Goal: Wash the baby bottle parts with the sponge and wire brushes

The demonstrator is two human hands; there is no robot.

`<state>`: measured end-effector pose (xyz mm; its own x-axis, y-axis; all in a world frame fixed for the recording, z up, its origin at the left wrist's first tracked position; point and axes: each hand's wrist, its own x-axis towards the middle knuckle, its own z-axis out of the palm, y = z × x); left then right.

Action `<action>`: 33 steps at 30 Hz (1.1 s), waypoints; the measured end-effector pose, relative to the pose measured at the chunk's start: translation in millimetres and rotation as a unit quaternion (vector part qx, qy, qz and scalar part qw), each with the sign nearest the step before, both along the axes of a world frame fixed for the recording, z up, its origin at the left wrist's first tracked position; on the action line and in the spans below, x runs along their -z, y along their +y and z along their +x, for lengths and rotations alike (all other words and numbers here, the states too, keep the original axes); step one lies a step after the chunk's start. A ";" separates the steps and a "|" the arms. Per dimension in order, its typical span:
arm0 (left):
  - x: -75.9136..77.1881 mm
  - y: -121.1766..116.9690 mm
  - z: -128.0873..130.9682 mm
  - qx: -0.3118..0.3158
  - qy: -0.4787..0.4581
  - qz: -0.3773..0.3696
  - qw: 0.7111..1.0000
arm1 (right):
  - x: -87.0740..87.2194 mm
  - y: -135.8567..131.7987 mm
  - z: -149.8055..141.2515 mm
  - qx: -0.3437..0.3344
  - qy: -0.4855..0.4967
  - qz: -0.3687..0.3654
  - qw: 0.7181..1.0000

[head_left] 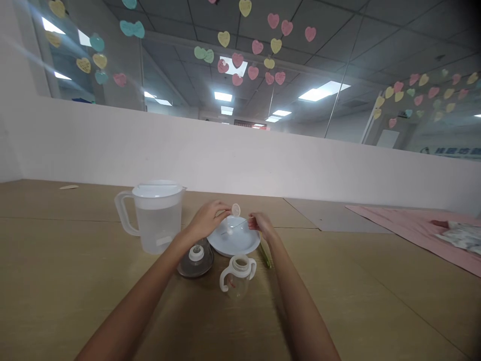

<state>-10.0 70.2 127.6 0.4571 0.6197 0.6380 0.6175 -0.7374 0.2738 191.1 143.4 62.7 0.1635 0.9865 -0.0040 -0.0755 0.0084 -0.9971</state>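
Between the fingertips of my left hand point(209, 218) is a small round translucent disc point(236, 209), held upright over the far rim of a white plate point(233, 246). My right hand point(262, 223) is closed at the plate's right side, pinching a thin rod point(240, 224) that slants down to the left over the plate. Closer to me stands a clear baby bottle point(237, 281) with two white handles and an uncovered mouth. A white collar with a teat point(196, 252) rests on a dark round dish point(195, 269), partly behind my left forearm.
A lidded clear pitcher point(160, 220) of water stands left of the plate. Under my right wrist lies a slim green object point(266, 256). A pink cloth point(406, 228) covers the table's right side. A white wall point(233, 155) rises behind the table.
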 end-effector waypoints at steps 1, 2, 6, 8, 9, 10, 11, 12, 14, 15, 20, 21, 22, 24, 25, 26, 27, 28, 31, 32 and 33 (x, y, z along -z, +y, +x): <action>0.5 0.6 -1.0 -0.008 0.011 0.000 1.000 | 2.4 0.2 -1.3 -0.008 -0.005 -0.002 1.000; 1.2 1.3 -1.9 -0.017 0.022 -0.002 1.000 | 3.5 0.0 -1.8 -0.012 -0.009 -0.001 1.000; 5.6 4.5 -5.4 -0.041 0.047 -0.009 0.998 | -6.4 -8.4 -3.0 -0.053 -0.058 0.032 0.996; 7.0 5.0 -7.1 -0.058 0.038 -0.014 0.998 | -19.0 -18.6 -7.0 -0.149 -0.102 0.059 0.982; 7.2 4.8 -7.9 -0.066 0.029 -0.016 0.997 | -26.1 -24.7 -10.2 -0.216 -0.117 0.072 0.967; 7.2 4.1 -8.3 -0.070 0.019 -0.020 0.997 | -33.1 -30.9 -13.8 -0.278 -0.124 0.089 0.948; 7.0 3.2 -8.4 -0.071 0.009 -0.023 0.997 | -39.5 -36.8 -17.7 -0.319 -0.122 0.111 0.933; 6.7 2.1 -8.1 -0.071 -0.001 -0.025 0.997 | -44.9 -41.9 -21.6 -0.342 -0.117 0.134 0.923; 6.0 -0.3 -6.0 -0.073 -0.022 -0.024 0.997 | -51.6 -48.4 -27.8 -0.345 -0.099 0.168 0.918; 5.6 -1.5 -4.5 -0.076 -0.029 -0.022 0.996 | -52.9 -49.7 -29.8 -0.339 -0.088 0.175 0.920; -1.2 -9.4 -2.4 -0.107 0.018 -0.020 0.994 | -47.7 -45.1 -30.2 -0.318 -0.033 0.154 0.935; -3.3 -11.5 -4.9 -0.122 0.055 -0.037 0.990 | -46.5 -44.2 -29.0 -0.319 -0.024 0.148 0.936; -5.2 -13.6 -8.4 -0.142 0.101 -0.066 0.983 | -45.5 -43.7 -27.4 -0.324 -0.020 0.142 0.935; -7.0 -16.7 -17.7 -0.185 0.189 -0.144 0.953 | -44.2 -43.3 -23.5 -0.337 -0.032 0.126 0.932; -6.6 -17.2 -22.5 -0.204 0.224 -0.183 0.935 | -43.4 -43.0 -21.1 -0.342 -0.049 0.118 0.931; -5.2 -16.9 -26.9 -0.218 0.249 -0.215 0.919 | -42.4 -42.4 -18.6 -0.344 -0.072 0.112 0.930; -2.8 -15.7 -30.5 -0.228 0.266 -0.238 0.906 | -41.0 -41.2 -16.1 -0.344 -0.099 0.106 0.928; 0.1 -13.7 -33.3 -0.236 0.275 -0.252 0.897 | -39.0 -39.3 -13.5 -0.345 -0.128 0.102 0.924; 9.6 -5.9 -36.1 -0.250 0.298 -0.278 0.878 | -29.9 -30.2 -7.3 -0.347 -0.219 0.088 0.908; 12.3 -3.5 -35.8 -0.251 0.301 -0.281 0.876 | -26.2 -26.7 -6.0 -0.348 -0.249 0.084 0.900; 14.6 -1.4 -35.2 -0.250 0.303 -0.283 0.875 | -22.4 -23.3 -5.2 -0.349 -0.278 0.081 0.891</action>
<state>-45.3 68.8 112.9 0.1866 0.9771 -0.1018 0.9824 -0.1858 0.0174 185.9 120.1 85.2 -0.5577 0.8291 0.0387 0.3866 0.3007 -0.8718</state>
